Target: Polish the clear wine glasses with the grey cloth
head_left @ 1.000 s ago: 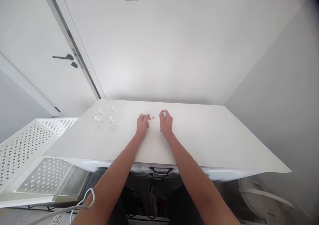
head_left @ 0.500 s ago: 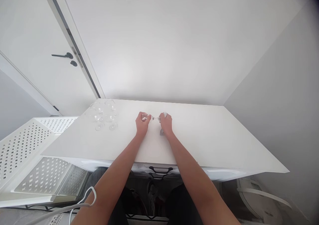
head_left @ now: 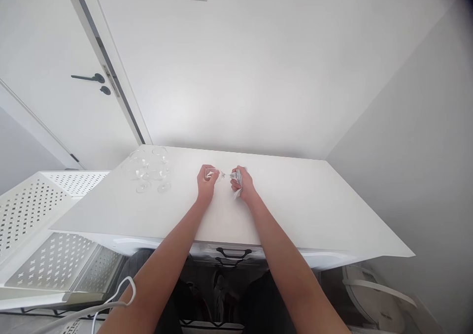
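Note:
A clear stemmed wine glass [head_left: 220,175] lies sideways between my two hands, just above the white cabinet top [head_left: 314,206]. Its bowl is in my left hand [head_left: 207,182], with the fingers wrapped round it. At the foot end, my right hand [head_left: 244,182] is closed on a pale crumpled cloth [head_left: 238,192] pressed against the base. Part of the cloth is hidden by the fingers. Several other clear stemmed glasses [head_left: 158,174] stand upright in a group at the far left of the cabinet top.
White perforated panels [head_left: 27,216] stand left of the cabinet. Black drawer handles [head_left: 233,253] sit on its front. A white cable [head_left: 127,294] hangs by my left forearm. A closed-looking door with a dark handle [head_left: 88,78] is at left, and a rounded appliance [head_left: 373,294] at lower right.
The right hand has turned, so the cloth and the glass's foot now show more. Both hands still hold the glass. The view has shifted slightly to the right.

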Demonstrator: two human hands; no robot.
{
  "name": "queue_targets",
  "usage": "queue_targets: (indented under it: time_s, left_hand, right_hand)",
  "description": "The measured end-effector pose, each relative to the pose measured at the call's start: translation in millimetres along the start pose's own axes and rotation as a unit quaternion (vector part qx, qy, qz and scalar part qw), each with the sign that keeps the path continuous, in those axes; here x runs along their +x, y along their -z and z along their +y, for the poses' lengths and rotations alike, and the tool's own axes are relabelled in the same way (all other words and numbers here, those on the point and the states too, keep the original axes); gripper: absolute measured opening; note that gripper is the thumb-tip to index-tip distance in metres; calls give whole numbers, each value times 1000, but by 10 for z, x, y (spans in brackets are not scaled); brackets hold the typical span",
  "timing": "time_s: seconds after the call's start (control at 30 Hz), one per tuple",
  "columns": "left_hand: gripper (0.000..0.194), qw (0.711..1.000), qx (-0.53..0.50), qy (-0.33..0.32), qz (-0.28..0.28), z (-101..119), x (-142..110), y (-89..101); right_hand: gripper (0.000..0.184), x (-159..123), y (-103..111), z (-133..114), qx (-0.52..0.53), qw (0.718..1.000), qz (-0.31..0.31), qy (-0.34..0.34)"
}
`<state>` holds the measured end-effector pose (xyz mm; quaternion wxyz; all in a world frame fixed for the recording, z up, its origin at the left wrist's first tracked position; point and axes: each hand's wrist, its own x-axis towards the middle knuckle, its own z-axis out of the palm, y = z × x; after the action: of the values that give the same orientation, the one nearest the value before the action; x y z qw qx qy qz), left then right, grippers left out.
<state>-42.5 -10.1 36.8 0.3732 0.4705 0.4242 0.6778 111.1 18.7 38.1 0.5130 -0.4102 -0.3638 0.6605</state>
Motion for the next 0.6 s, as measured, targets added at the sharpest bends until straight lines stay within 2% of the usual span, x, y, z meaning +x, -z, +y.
queue_targets:
  time_s: [0.1,0.17,0.27,0.37,0.47,0.6]
  left_hand:
    - [28,999,-36,37,-2,-26,23,-7]
    - [29,997,-54,48,-24,-52,26,-23]
    - [33,996,-50,58,-47,-74,3,-59]
    - [38,999,-20,37,-32,-83,-18,-77]
    - [37,1000,10,24,9,-112,-5,-63]
    - [37,996,38,68,40,-188,33,-30]
  right_hand:
    - [31,37,-3,3,59,993,32,100]
    - [40,31,-40,17,70,985,37,152]
    - [60,-45,-134,41,44,987,-47,146]
    - [75,-152,-239,56,17,984,-122,131]
    - [75,-203,-316,94,4,982,-118,146]
    - [72,-165,-379,253,17,980,-105,165]
